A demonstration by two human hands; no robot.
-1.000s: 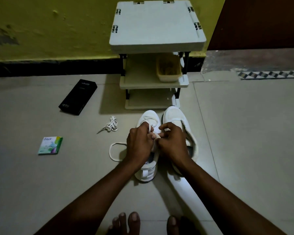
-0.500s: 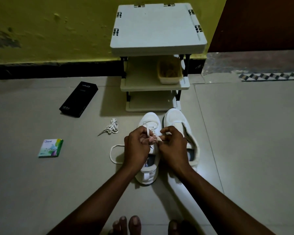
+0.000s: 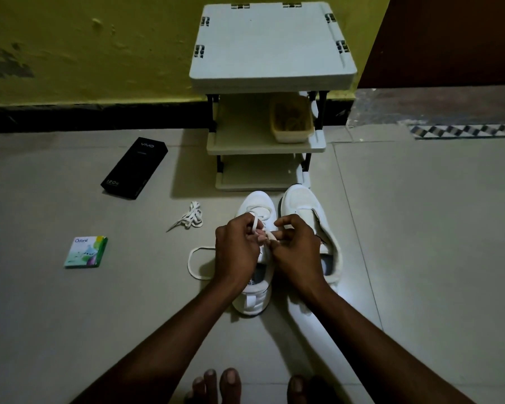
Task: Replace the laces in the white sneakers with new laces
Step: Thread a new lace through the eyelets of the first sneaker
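Two grips hung close together over the left-hand white sneaker (image 3: 255, 301), which lay on the floor (image 3: 420, 258) with its toe pointing away from me: my left grip (image 3: 236, 252) clenched the lace (image 3: 254, 225) rising from it, my right grip (image 3: 299, 252) pinched it just beside.

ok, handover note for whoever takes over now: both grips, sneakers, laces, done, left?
Left-hand grip pinches the lace above the sneaker on the left.
Right-hand grip pinches the same lace close by.
Lace slack loops on the floor left of that sneaker; a bundled lace lies farther left.
Sneaker on the right stands alongside, apparently unlaced.
Done: lace threaded near the toe, it seems.
Left: finish this sneaker, then lace the other.
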